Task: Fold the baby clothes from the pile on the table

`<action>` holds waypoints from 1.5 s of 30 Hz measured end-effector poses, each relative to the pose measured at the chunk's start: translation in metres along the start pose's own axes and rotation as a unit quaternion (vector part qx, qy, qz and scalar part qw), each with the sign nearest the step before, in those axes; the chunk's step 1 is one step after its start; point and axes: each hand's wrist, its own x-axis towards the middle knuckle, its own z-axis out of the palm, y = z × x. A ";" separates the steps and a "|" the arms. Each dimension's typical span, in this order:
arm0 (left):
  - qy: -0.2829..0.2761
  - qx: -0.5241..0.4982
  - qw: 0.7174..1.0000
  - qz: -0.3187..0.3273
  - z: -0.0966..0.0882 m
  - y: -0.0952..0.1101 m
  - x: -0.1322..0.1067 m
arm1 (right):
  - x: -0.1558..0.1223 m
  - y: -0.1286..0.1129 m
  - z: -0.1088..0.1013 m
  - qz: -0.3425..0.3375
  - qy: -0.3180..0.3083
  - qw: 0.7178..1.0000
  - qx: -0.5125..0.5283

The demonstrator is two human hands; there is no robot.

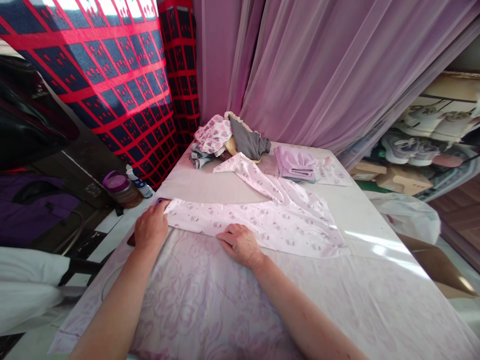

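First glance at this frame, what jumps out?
The red-and-navy checked curtain glowing at upper left, and the pale pink printed garment spread across the table centre. The left hand sits at its left end, the right hand flat on its near edge; a clothes pile lies behind.

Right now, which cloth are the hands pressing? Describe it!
Start at the table before the purple curtain. The pink printed garment lies spread flat under the left hand and right hand. The pile and lilac stack behind are crumpled or folded.
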 end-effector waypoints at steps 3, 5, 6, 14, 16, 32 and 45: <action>0.041 -0.035 0.997 0.049 0.003 0.012 -0.011 | -0.001 -0.001 -0.002 -0.011 -0.015 1.000 -0.014; 0.037 -0.082 0.985 0.145 0.008 0.027 -0.025 | -0.001 -0.002 -0.003 -0.022 -0.023 0.999 -0.022; 0.017 -0.108 0.972 0.208 0.012 0.035 -0.033 | -0.001 -0.003 -0.004 -0.026 -0.026 0.999 -0.025; -0.099 -0.125 0.914 0.374 0.041 0.043 -0.077 | -0.007 0.001 -0.002 -0.029 0.006 0.999 0.015; -0.088 -0.119 0.922 0.359 0.041 0.032 -0.074 | -0.012 0.003 -0.003 0.000 0.024 0.999 0.037; -0.071 -0.115 0.973 0.187 0.012 0.082 -0.044 | 0.018 -0.035 -0.002 0.209 -0.031 0.977 -0.017; -0.126 -0.126 0.971 0.157 0.014 0.041 -0.030 | -0.035 -0.012 -0.021 0.278 0.016 0.960 0.019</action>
